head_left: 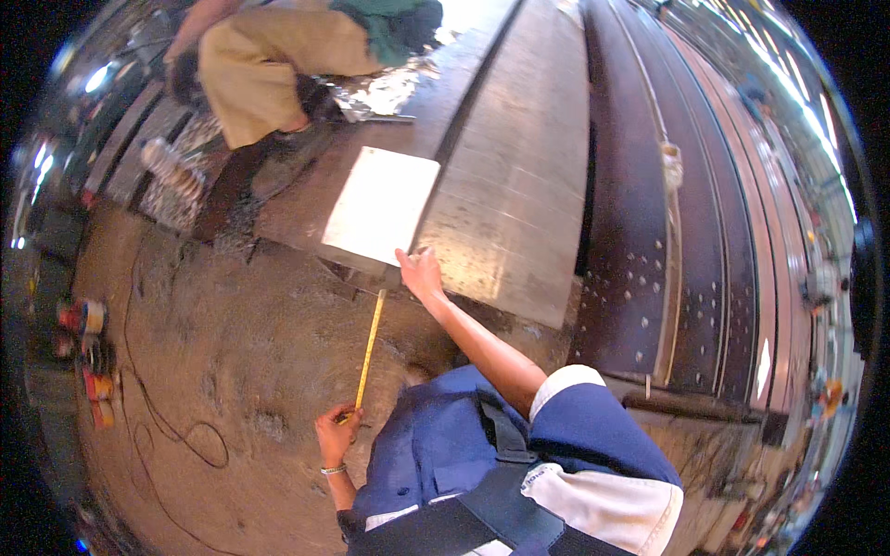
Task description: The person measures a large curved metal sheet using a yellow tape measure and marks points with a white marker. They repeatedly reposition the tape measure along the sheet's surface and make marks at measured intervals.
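Note:
My left hand (337, 434), a bracelet at its wrist, is closed around a tape measure; its case is mostly hidden by the fingers. The yellow blade (370, 350) runs out from it, its far end close to the near edge of the metal plates. Ahead, a white rectangular sheet (380, 206) lies on the dark plate (301, 206). My right hand (423, 273) is at the sheet's near right corner, fingers partly stretched and apart, resting at the edge beside a shiny steel plate (519, 176). Nothing shows gripped in it.
Another person in tan trousers (255, 69) crouches on the plates at the upper left. Long dark steel beams (630, 185) stretch along the right. A thin cable (176, 434) loops over the brown ground (250, 343), near red and yellow items (95, 385) at the far left.

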Motion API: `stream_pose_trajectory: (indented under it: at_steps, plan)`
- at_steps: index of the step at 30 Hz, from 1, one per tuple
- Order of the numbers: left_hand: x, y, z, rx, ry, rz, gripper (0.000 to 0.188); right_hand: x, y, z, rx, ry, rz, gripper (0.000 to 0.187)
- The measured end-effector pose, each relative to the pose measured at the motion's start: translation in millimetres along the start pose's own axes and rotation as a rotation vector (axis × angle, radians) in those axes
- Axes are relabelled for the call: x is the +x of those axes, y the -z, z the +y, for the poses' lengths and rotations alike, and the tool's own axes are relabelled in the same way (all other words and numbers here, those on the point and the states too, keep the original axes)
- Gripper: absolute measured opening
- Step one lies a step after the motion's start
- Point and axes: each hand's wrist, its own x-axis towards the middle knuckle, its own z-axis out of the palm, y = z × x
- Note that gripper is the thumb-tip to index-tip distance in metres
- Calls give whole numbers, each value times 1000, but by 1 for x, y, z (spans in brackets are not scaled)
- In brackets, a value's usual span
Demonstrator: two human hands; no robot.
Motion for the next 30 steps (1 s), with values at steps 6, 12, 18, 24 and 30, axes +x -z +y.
stream_pose_trajectory:
  at_steps: [6, 12, 18, 24, 30]
  plan:
    - [74, 0, 75, 341, -380, -251, 26, -47, 166, 24, 305, -144, -546, 57]
    - [145, -48, 175, 587, -709, -463, 27, -67, 265, 93, 340, -249, -364, 33]
    - [189, -68, 246, 758, -753, -581, 27, -70, 327, 183, 551, -502, -16, 30]
    - [250, -69, 260, 801, -656, -698, 24, -50, 300, 210, 577, -522, 83, 28]
    - [283, -78, 263, 857, -770, -679, 22, -46, 280, 219, 474, -501, 282, 32]
